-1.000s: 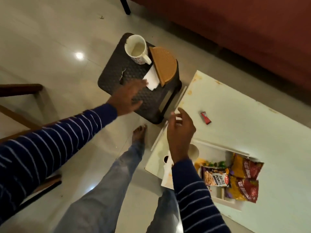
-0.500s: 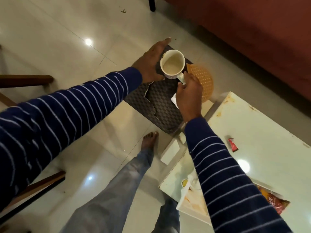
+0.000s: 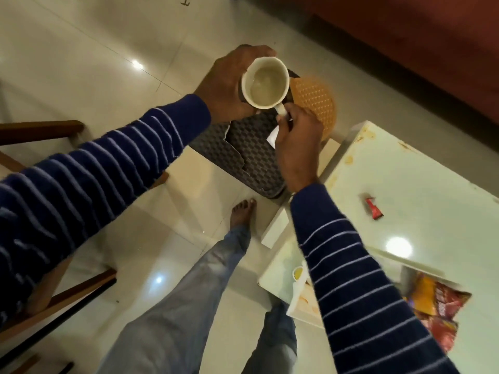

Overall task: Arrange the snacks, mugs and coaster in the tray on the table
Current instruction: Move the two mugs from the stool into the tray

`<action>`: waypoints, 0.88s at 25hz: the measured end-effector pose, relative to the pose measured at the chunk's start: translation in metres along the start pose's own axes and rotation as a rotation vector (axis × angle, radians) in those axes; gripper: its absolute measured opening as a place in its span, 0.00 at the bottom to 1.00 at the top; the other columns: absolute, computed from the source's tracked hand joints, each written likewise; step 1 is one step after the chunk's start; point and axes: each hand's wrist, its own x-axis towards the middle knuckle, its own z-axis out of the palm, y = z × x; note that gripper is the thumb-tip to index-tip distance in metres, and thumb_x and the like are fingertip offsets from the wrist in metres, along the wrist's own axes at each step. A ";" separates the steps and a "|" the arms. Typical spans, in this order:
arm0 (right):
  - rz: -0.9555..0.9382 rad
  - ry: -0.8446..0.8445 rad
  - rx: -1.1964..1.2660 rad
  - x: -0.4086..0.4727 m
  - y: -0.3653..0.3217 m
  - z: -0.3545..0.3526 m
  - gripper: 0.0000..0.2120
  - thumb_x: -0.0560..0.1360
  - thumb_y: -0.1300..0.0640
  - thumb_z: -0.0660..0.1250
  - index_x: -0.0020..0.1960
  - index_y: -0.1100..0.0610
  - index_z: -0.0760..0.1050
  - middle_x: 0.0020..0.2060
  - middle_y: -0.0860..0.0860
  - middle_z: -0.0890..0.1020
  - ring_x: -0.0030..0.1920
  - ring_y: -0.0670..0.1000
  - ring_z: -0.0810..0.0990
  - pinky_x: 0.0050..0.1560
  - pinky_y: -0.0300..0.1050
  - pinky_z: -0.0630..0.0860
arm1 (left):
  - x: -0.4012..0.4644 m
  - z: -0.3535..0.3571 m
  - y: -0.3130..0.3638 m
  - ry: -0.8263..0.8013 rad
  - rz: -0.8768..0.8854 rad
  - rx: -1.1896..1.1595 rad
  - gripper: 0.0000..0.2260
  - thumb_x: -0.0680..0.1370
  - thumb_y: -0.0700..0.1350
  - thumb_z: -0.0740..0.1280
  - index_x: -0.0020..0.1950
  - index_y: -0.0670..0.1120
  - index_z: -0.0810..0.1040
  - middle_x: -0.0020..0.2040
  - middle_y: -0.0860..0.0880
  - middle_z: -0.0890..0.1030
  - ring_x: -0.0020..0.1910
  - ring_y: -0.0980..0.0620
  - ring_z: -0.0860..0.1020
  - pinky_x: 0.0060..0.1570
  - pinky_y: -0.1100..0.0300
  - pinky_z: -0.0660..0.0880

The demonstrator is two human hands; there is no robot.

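Both hands hold the mug (image 3: 266,86) over the dark stool (image 3: 243,155): the left hand (image 3: 229,85) wraps its body, the right hand (image 3: 297,141) pinches its handle. Just beside lies the orange coaster (image 3: 316,103) (partly behind the wrist); snack packets (image 3: 434,306) sit in the tray (image 3: 302,309) on the white table (image 3: 432,190).

Floor (image 3: 113,36) under both hands is glossy polished tile, throwing back lamp glare. The mug (image 3: 266,86) gripped by the left hand (image 3: 229,85) looks like glazed ceramic, smooth and a bit shiny. Just beyond the right hand (image 3: 297,141) sits an orange coaster (image 3: 316,103) with a bumpy waffle texture, material hard to tell. Below the hands, the dark stool (image 3: 253,157) looks like matt plastic moulded in a woven pattern. The table (image 3: 421,190) right of the right hand is smooth and glossy. Sleeves are soft knit cloth; the snack packets (image 3: 437,311) near the right elbow are shiny crinkled foil.
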 end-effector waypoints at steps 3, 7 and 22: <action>0.071 0.046 0.108 -0.061 -0.003 -0.031 0.09 0.80 0.61 0.65 0.56 0.60 0.82 0.47 0.53 0.83 0.46 0.47 0.78 0.47 0.34 0.70 | -0.030 -0.007 0.044 -0.034 0.150 -0.009 0.37 0.68 0.61 0.75 0.70 0.43 0.69 0.67 0.44 0.75 0.64 0.55 0.73 0.64 0.64 0.71; 0.234 0.091 0.161 -0.184 0.016 -0.070 0.05 0.78 0.61 0.67 0.51 0.58 0.83 0.42 0.49 0.82 0.42 0.43 0.76 0.44 0.23 0.66 | -0.100 0.028 0.111 -0.262 0.229 0.028 0.36 0.69 0.61 0.72 0.69 0.43 0.70 0.64 0.41 0.77 0.64 0.47 0.75 0.66 0.57 0.68; 0.739 0.181 0.197 -0.454 0.153 -0.136 0.05 0.75 0.60 0.73 0.47 0.61 0.83 0.42 0.50 0.84 0.39 0.36 0.77 0.46 0.21 0.70 | -0.286 0.224 0.250 -0.741 0.293 -0.062 0.37 0.66 0.47 0.80 0.72 0.52 0.68 0.69 0.51 0.72 0.66 0.55 0.68 0.60 0.66 0.66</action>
